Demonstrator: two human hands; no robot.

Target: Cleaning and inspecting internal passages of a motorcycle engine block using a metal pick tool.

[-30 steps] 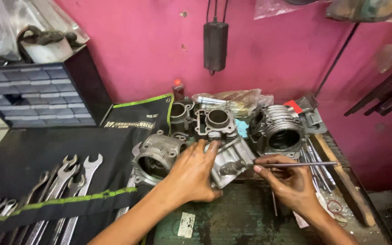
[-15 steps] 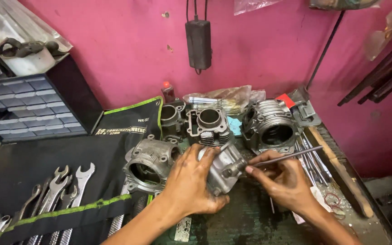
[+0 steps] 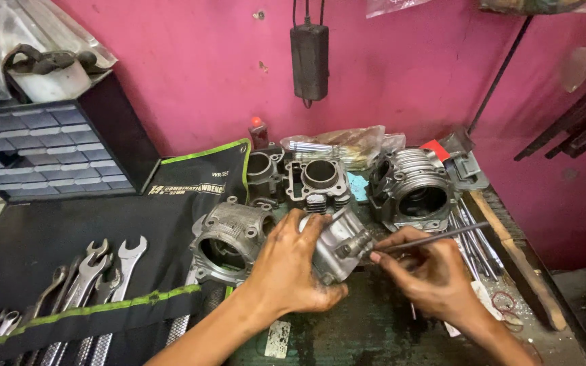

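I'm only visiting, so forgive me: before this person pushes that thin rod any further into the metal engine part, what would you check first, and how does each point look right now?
1. Left hand has a firm hold on the grey engine part: ok, palm and fingers wrap it.
2. Right hand grips the thin rod near its working end: ok.
3. Rod tip is seated in the right hole: cannot tell, the tip is hidden.
4. Part rests steady on the bench: cannot tell, its underside is covered.
5. Neighbouring cylinder block is out of the way: not ok, it sits right against the left hand.
6. Wrenches lie apart from the work: ok.
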